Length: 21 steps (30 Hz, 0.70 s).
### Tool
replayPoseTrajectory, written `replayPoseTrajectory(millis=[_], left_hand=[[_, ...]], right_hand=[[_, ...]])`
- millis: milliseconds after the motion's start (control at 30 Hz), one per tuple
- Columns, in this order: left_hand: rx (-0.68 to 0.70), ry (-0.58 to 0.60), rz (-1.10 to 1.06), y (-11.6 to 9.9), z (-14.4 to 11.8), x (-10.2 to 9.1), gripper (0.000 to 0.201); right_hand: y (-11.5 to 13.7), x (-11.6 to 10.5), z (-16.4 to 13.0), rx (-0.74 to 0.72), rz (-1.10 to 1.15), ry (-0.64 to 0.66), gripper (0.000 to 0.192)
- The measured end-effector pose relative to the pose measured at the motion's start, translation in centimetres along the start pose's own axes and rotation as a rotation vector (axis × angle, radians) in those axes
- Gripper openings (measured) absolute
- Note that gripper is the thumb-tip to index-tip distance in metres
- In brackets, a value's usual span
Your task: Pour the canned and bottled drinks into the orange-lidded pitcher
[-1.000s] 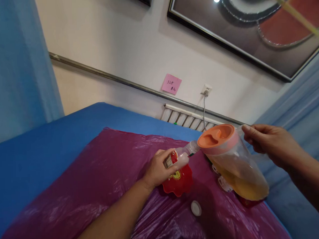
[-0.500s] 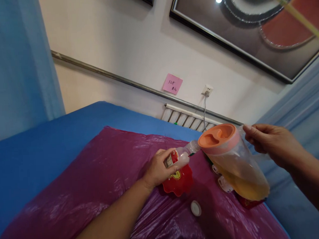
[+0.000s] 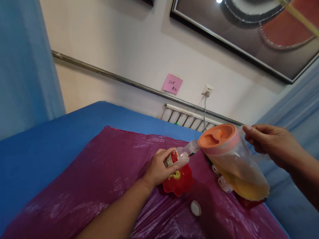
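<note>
My left hand is closed around a clear plastic bottle with a red and white label. The bottle lies tilted, its open mouth pointing up and to the right. My right hand grips the handle of a clear pitcher with an orange lid. Yellowish liquid sits low in the pitcher, which leans so that its lid edge is at the bottle's mouth. I cannot see liquid passing between them. Beneath the bottle is a red scalloped dish. A white cap lies on the purple plastic sheet.
Behind the pitcher stand a small white labelled container and a red item, both partly hidden. Blue cloth lies under the sheet. A wall rail, a plugged socket and blue curtains surround the table.
</note>
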<state>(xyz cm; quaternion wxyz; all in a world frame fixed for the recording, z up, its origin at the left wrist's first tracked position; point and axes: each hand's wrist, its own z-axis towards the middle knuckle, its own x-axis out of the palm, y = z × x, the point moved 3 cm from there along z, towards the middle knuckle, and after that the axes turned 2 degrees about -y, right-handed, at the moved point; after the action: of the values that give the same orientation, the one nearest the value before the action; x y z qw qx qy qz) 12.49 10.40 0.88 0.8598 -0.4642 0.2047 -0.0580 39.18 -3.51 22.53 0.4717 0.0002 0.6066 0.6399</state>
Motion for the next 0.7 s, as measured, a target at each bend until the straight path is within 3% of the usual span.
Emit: replayPoseTrajectory(millis=[700], left_hand=[[0.004,-0.004,-0.018,0.31,-0.07,0.11,0.063]], right_hand=[[-0.40,0.11,-0.02,-0.007,0.028,0.001,0.061]])
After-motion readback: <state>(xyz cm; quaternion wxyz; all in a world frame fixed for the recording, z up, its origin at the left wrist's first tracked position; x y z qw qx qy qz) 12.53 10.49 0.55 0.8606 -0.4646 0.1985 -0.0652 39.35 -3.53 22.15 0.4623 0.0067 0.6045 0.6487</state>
